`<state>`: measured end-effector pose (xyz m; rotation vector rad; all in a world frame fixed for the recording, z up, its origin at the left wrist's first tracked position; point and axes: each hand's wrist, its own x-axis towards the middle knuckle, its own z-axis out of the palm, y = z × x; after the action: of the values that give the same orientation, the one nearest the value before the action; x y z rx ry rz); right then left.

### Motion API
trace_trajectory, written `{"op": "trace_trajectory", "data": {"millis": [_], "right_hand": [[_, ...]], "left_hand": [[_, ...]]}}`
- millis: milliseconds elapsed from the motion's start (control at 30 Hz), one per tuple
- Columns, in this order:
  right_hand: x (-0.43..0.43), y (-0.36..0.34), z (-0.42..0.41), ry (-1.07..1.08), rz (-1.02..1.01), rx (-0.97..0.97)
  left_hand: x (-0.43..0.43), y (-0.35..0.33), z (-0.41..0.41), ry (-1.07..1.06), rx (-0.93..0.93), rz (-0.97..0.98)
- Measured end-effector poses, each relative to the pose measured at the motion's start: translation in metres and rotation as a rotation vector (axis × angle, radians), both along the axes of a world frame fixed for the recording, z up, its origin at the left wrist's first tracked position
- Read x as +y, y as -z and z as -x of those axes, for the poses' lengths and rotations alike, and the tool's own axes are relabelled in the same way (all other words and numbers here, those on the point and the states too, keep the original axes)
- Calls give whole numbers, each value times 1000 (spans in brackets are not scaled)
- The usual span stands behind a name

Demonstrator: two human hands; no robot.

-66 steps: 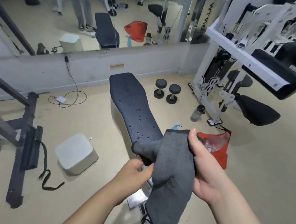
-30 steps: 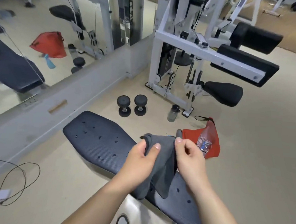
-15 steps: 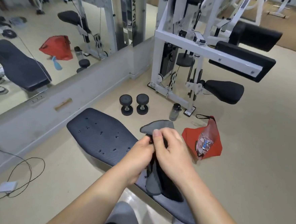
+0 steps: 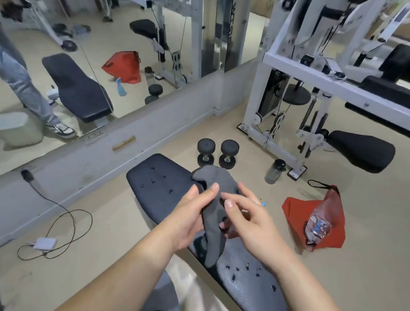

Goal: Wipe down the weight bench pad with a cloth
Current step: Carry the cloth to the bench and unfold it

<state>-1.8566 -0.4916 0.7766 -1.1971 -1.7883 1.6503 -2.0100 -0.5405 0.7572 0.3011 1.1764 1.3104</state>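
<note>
Grey cloth [image 4: 216, 204] is held bunched above the dark weight bench pad [image 4: 162, 188], pinched between thumb and fingers of the left hand [image 4: 190, 217] and gripped by the right hand [image 4: 248, 221]. Droplets [image 4: 247, 270] are scattered over the pad. Two dumbbells [image 4: 217, 152] stand on the floor beyond.

single head view, looking forward and down, close over bench pad [image 4: 162, 188], mirror [image 4: 85, 49] beyond

Gym: dumbbells [image 4: 217, 152], weight machine [image 4: 299, 72] (mirrored wall [image 4: 67, 56])
</note>
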Motion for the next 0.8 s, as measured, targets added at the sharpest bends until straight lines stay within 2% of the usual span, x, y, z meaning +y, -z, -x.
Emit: {"op": "trace_trajectory", "data": {"millis": [67,133,200,267,300,367,433,567,667,733,800], "right_hand": [[25,5,28,167,-31,-53],[52,12,59,222,5,-176],[77,21,93,156,256,-152],[97,24,132,120,535,5],[106,26,152,150,599,77],[122,36,190,254,613,158],[136,46,221,333,588,158],[158,67,254,398,600,113],[168,86,260,478,561,20],[171,102,256,347,500,-16],[171,122,255,104,400,-89]], "left_hand": [[16,6,29,5,84,-19],[32,7,65,2,53,-27],[53,8,108,30,-31,-33],[74,12,155,64,-75,-2],[84,18,178,98,-82,22],[102,28,217,161,-17,97],[117,45,247,199,66,170],[137,76,286,104,40,233],[138,88,292,271,277,216],[131,95,283,418,453,222],[125,108,274,509,689,246]]}}
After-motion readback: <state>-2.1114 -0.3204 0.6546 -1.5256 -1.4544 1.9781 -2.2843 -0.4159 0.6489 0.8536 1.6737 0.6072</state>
